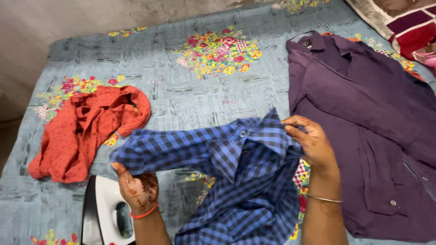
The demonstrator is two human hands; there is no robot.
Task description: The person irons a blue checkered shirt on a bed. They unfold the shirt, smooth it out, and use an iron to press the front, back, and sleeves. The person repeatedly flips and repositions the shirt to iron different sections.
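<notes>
Head view: three shirts (blue checked shirt in both hands), one iron.

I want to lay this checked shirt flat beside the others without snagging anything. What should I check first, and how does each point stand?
1. Left hand grips the blue checked shirt at one shoulder: ok.
2. Right hand grips its other shoulder: ok.
3. Shirt hangs smooth: not ok, the lower part is bunched.
4. Iron away from the cloth: not ok, it sits just below the left hand.
5. Bedsheet between the red garment and the purple shirt is bare: ok.
6. Iron hot or cold: cannot tell.
</notes>
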